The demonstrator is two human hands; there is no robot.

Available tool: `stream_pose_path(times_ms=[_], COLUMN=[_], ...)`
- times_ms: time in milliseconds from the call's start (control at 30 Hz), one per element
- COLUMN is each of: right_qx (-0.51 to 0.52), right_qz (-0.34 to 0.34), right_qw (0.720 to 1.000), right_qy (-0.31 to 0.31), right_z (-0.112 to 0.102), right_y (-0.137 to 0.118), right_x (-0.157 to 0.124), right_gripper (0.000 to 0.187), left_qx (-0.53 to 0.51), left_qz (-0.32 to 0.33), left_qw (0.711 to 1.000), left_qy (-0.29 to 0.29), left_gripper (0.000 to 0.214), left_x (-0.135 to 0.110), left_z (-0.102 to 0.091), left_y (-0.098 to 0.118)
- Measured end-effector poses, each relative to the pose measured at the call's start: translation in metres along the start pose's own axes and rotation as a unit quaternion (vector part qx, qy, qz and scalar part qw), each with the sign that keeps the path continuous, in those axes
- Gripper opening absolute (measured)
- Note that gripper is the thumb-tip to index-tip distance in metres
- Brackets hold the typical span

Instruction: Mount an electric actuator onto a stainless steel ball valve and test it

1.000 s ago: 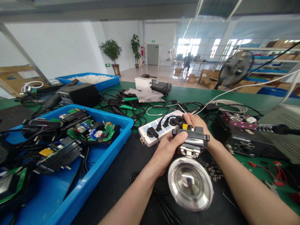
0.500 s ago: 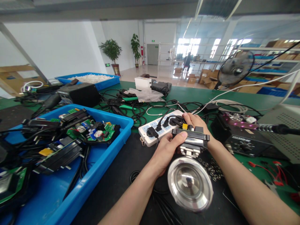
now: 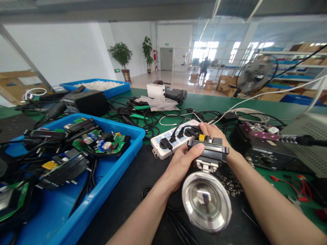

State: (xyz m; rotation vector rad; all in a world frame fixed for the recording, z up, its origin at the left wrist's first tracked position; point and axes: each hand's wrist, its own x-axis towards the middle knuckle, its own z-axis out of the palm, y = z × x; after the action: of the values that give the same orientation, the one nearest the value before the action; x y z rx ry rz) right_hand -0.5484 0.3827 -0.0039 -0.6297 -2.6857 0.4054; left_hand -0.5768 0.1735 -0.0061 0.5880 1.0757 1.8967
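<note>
Between my hands is a black-cased electronic unit (image 3: 211, 151), with a yellow component and other parts on its far side and metal terminals on its near side. My left hand (image 3: 180, 161) grips its left end, thumb laid over the top. On the far right side my right hand (image 3: 216, 132) closes round it, fingers partly hidden behind the parts. Just below the terminals is a round shiny metal dish (image 3: 206, 200); whether it is joined to the unit I cannot tell. A white power strip (image 3: 163, 139) with several black plugs lies directly behind my hands.
On the left a blue tray (image 3: 120, 170) holds several similar black units with green circuit boards. Small metal nuts or washers (image 3: 233, 185) lie scattered right of the dish. A black control box (image 3: 265, 153), red wires (image 3: 302, 190) and a fan (image 3: 255, 76) stand to the right.
Almost nothing differs. The metal dish has shifted very slightly to the left and down, while both hands keep their hold on the unit.
</note>
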Motion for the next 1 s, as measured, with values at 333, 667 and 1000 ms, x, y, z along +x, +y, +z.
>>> stream_pose_path(times_ms=[333,667,1000], right_qx=[-0.009,-0.017,-0.008], right_qz=[-0.046,-0.033,-0.03], right_qw=[0.999,0.999,1.0], right_qy=[-0.007,-0.012,-0.005], right_z=[-0.012,-0.007,-0.006], right_y=[-0.005,-0.003,-0.002], right_x=[-0.006,-0.002,-0.003], right_gripper=[0.045,0.052,0.053], left_qx=[0.05,0.052,0.027], left_qz=[-0.007,-0.013,-0.019], left_qw=[0.998,0.998,0.999], left_qy=[0.036,0.04,0.034], left_gripper=[0.052,0.051,0.052], left_x=[0.0,-0.001,0.0], left_z=[0.0,0.0,0.0], left_y=[0.001,0.003,0.002])
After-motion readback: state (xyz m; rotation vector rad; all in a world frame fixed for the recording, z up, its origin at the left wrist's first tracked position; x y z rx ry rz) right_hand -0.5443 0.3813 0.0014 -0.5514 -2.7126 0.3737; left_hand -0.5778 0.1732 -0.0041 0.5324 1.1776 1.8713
